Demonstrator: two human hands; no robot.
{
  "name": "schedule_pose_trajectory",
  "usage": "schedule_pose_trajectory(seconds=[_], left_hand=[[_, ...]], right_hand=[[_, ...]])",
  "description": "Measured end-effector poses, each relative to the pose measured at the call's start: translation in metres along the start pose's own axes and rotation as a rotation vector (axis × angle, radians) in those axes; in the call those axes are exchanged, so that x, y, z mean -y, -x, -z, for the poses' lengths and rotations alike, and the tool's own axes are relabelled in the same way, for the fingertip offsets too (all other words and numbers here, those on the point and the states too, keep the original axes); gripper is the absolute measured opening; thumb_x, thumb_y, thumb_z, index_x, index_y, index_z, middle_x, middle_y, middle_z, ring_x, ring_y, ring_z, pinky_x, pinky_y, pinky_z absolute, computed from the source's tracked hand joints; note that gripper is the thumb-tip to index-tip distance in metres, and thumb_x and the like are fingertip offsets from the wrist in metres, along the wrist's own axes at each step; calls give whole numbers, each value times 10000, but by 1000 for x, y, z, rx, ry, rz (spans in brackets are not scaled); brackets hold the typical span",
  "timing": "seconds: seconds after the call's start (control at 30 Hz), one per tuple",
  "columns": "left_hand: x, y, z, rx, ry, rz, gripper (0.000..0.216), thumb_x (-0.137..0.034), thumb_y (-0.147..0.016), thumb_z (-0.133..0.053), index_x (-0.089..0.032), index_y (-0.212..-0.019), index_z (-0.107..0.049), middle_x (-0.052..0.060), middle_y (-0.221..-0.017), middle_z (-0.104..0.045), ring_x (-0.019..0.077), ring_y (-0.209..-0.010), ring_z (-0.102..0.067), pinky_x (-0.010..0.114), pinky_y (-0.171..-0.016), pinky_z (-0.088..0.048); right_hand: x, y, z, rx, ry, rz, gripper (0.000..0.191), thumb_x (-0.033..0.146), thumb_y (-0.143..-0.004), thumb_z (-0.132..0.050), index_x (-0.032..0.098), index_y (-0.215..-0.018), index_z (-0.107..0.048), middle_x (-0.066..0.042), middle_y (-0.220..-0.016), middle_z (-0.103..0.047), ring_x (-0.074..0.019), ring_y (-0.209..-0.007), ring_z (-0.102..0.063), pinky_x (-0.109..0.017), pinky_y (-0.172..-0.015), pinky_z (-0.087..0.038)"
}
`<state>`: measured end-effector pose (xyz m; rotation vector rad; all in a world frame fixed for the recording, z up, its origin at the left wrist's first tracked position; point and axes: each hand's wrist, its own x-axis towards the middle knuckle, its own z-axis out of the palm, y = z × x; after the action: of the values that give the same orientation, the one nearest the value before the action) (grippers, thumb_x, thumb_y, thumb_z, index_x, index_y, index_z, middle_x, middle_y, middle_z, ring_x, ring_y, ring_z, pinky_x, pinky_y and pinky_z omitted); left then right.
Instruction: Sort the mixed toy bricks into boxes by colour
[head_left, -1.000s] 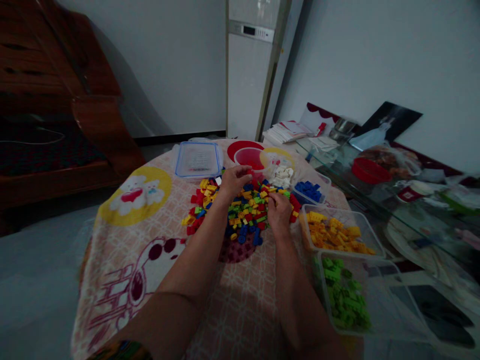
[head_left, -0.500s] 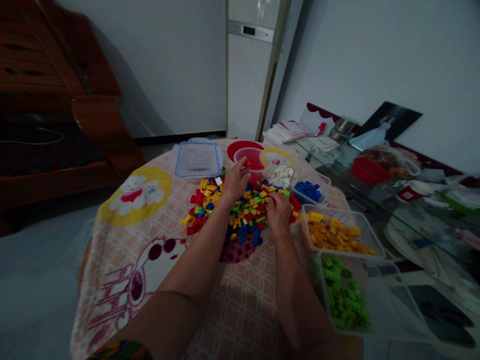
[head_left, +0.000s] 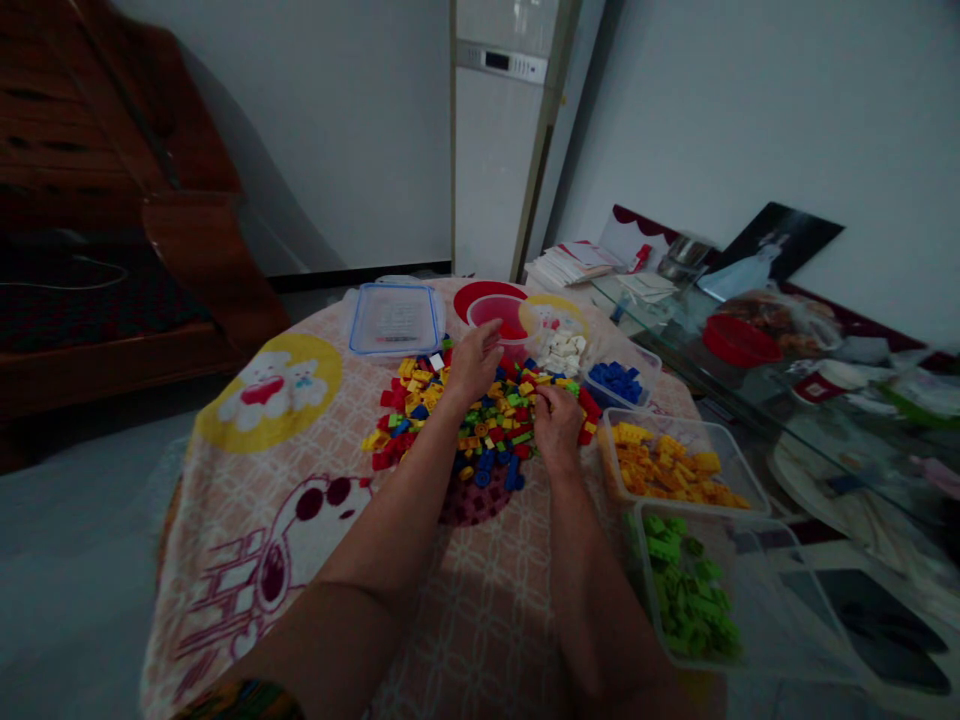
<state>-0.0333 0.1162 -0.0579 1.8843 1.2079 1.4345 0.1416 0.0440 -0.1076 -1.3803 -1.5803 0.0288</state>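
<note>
A heap of small mixed-colour bricks [head_left: 480, 415] lies in the middle of a round table under a cartoon-print cloth [head_left: 300, 470]. My left hand [head_left: 472, 362] reaches over the far side of the heap, its fingers spread at the rim of a clear tub of red bricks [head_left: 497, 318]. My right hand [head_left: 556, 420] rests on the right side of the heap, fingers curled in a pinch on something too small to make out.
Clear tubs ring the heap: white bricks [head_left: 561, 352], blue bricks [head_left: 619, 378], yellow-orange bricks [head_left: 671, 470], green bricks [head_left: 686, 590]. A blue-rimmed lid [head_left: 394, 318] and a red lid [head_left: 480, 293] lie at the back. A cluttered glass table [head_left: 810, 400] stands right.
My left hand moved from the heap to the red-brick tub and its fingers opened out. My right hand stayed in place on the heap.
</note>
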Motion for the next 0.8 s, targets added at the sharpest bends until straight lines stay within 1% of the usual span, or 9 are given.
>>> schedule_pose_trajectory(seconds=[0.07,0.13,0.23,0.33,0.4,0.47,0.6,0.7,0.8], left_hand=[[-12,2,4,54,-118,11,387,-210,-875,-523,-134,-1192,-731,117,-1134,-771,233,-1004,-727,392,-966,-574],[-20,5,6,87,-265,30,327,-208,-888,-525,-148,-1094,-772,96,-1019,-791,232,-935,-725,387,-949,-568],[-23,11,3,142,-490,80,316,-189,-880,-562,-154,-1117,-768,116,-1087,-780,268,-1025,-712,404,-989,-547],[-18,15,-2,197,-607,91,362,-201,-880,-588,-165,-1214,-726,129,-1203,-745,291,-1151,-671,426,-1056,-516],[-14,16,-4,215,-615,71,400,-209,-885,-585,-163,-1267,-693,133,-1248,-723,292,-1194,-648,433,-1086,-500],[-11,16,-4,226,-598,48,411,-205,-879,-583,-157,-1276,-683,140,-1255,-713,298,-1200,-639,448,-1092,-499],[-6,15,-3,228,-564,-13,392,-192,-858,-587,-151,-1234,-693,155,-1219,-714,316,-1171,-643,478,-1063,-518],[-2,14,-4,222,-523,-64,360,-186,-846,-589,-171,-1188,-703,132,-1179,-727,302,-1148,-651,467,-1055,-523],[0,14,-5,221,-473,-79,340,-179,-844,-587,-185,-1161,-708,111,-1151,-740,283,-1130,-658,454,-1060,-519]], right_hand=[[0,0,0,3,1,-1,234,164,-854,-517,180,-909,-744,-107,-955,-758,-251,-941,-652,-395,-942,-485],[1,0,1,9,2,-4,233,163,-849,-519,182,-906,-743,-105,-954,-758,-251,-941,-652,-394,-941,-485],[2,0,2,12,-4,-8,238,171,-851,-517,179,-914,-746,-111,-976,-761,-253,-944,-651,-397,-945,-484],[3,-1,3,11,-11,-16,242,180,-851,-516,180,-913,-750,-115,-980,-764,-256,-948,-651,-402,-951,-482],[3,-2,3,23,-16,-17,241,179,-847,-518,184,-906,-751,-112,-966,-763,-256,-945,-651,-404,-950,-482],[3,-2,4,34,-20,-17,246,179,-847,-515,185,-910,-752,-110,-959,-760,-257,-946,-650,-410,-955,-479],[4,-1,3,20,-31,-23,251,184,-854,-510,168,-915,-753,-132,-969,-756,-270,-948,-648,-427,-951,-481],[4,0,2,11,-30,-23,245,180,-859,-513,175,-915,-752,-126,-973,-761,-264,-949,-651,-420,-956,-483],[4,0,2,7,-25,-16,247,168,-864,-510,182,-919,-750,-115,-979,-762,-256,-956,-652,-414,-969,-480]])
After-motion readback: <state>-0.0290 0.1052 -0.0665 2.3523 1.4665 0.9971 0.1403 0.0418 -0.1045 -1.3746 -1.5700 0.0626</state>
